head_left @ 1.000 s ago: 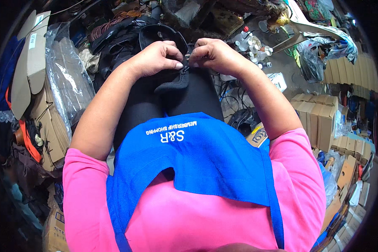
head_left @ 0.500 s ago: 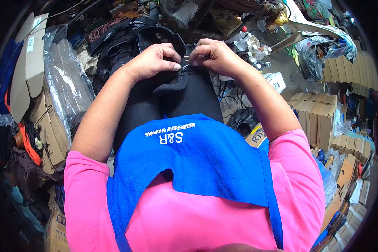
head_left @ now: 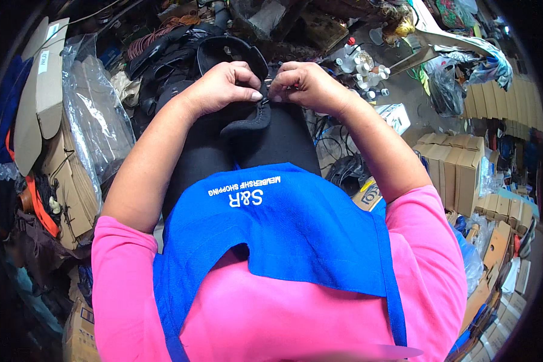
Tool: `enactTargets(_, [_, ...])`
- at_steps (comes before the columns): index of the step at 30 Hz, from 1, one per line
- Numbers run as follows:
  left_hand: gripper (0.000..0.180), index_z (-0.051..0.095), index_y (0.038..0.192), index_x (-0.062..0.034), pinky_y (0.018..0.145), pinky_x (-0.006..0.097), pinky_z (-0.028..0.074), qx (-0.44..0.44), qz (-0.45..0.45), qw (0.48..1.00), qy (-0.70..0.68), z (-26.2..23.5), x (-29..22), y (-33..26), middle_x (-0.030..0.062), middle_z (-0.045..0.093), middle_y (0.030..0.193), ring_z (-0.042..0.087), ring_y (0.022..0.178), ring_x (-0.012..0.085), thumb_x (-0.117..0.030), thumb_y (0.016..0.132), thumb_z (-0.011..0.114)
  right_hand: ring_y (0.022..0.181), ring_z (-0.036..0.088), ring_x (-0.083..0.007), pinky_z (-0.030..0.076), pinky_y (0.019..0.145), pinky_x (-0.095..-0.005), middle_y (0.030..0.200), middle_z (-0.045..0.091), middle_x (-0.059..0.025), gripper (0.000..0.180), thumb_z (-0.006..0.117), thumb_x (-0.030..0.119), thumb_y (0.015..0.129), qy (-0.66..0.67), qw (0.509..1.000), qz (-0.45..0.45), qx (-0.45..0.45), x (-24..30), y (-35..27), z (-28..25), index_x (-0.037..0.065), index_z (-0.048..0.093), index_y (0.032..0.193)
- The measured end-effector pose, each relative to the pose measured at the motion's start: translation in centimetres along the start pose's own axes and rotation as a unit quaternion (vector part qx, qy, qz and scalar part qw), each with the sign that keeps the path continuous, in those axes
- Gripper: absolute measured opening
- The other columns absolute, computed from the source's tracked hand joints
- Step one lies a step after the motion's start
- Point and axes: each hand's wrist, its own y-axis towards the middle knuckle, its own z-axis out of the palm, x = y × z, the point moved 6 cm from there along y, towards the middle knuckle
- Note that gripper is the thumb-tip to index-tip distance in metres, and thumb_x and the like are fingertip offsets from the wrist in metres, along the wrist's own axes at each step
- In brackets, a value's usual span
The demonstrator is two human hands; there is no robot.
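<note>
A black padded fabric piece [head_left: 247, 130] lies on my lap, above my blue apron [head_left: 283, 229]. My left hand [head_left: 223, 87] grips its upper edge with the fingers curled down over it. My right hand [head_left: 304, 84] is closed right beside it, pinching a small part at the same edge; what it pinches is too small to make out. The two hands touch at the fingertips. A black curved strap or band [head_left: 229, 51] rises just behind the hands.
Flat cardboard boxes [head_left: 39, 96] and a clear plastic bag [head_left: 93, 114] stand at my left. Black straps and cords [head_left: 163, 54] pile up ahead. Small white bottles [head_left: 362, 72] sit at the upper right, stacked cardboard boxes [head_left: 458, 169] at the right.
Both hands stay at the fabric's upper edge; they have shifted only slightly, the fingers working at the same spot.
</note>
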Motion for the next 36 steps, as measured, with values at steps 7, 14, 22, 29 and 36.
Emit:
enactTargets(7, [0.016,0.069,0.086,-0.0023,0.076,0.028,0.041,-0.001,-0.006,1.000,-0.001,-0.1,-0.1,-0.2,0.0027,0.053,0.081,0.051,0.082,0.0150,-0.015,0.077,0.073,0.077,0.061,-0.0200,0.050,0.070,-0.0310,0.082,0.060,-0.0069,0.013,0.070,0.005,0.077,-0.006,0.999,-0.012,-0.035,0.7,-0.5,0.7,0.005,0.066,0.089])
enactTargets(14, [0.025,0.068,0.106,-0.0029,0.078,0.029,0.042,0.092,-0.023,0.992,0.084,-0.2,-0.9,-0.8,0.0049,0.051,0.083,0.052,0.083,0.0170,-0.013,0.082,0.066,0.075,0.061,-0.0213,0.050,0.067,-0.0312,0.083,0.059,-0.0073,0.017,0.070,0.006,0.077,-0.016,0.997,-0.016,-0.076,1.7,-1.8,1.1,0.011,0.069,0.093])
enactTargets(22, [0.031,0.066,0.113,-0.0055,0.080,0.031,0.044,0.143,-0.033,0.980,0.132,0.3,-1.6,-1.0,0.0075,0.050,0.087,0.053,0.085,0.0208,-0.009,0.082,0.063,0.083,0.062,-0.0259,0.046,0.075,-0.0383,0.084,0.060,-0.0086,0.016,0.061,0.012,0.076,-0.272,0.961,-0.049,-0.003,5.2,-1.3,1.1,0.015,0.070,0.088])
enactTargets(29, [0.024,0.067,0.097,-0.0033,0.080,0.034,0.045,0.076,-0.004,0.974,0.212,0.5,-2.7,-0.4,0.0117,0.053,0.088,0.056,0.087,0.0269,-0.004,0.073,0.068,0.088,0.059,-0.0285,0.044,0.081,-0.0391,0.087,0.057,-0.0116,0.014,0.055,0.011,0.078,-0.362,0.928,-0.014,0.086,6.7,0.5,2.3,0.009,0.067,0.084])
enactTargets(36, [0.031,0.069,0.093,-0.0040,0.082,0.035,0.049,0.000,0.002,0.980,0.201,-0.7,-2.0,-0.2,0.0114,0.062,0.093,0.061,0.092,0.0290,-0.011,0.064,0.078,0.080,0.062,-0.0343,0.051,0.074,-0.0417,0.087,0.060,-0.0163,0.015,0.057,0.016,0.080,-0.261,0.965,-0.013,0.035,6.0,-0.1,1.2,0.010,0.069,0.088])
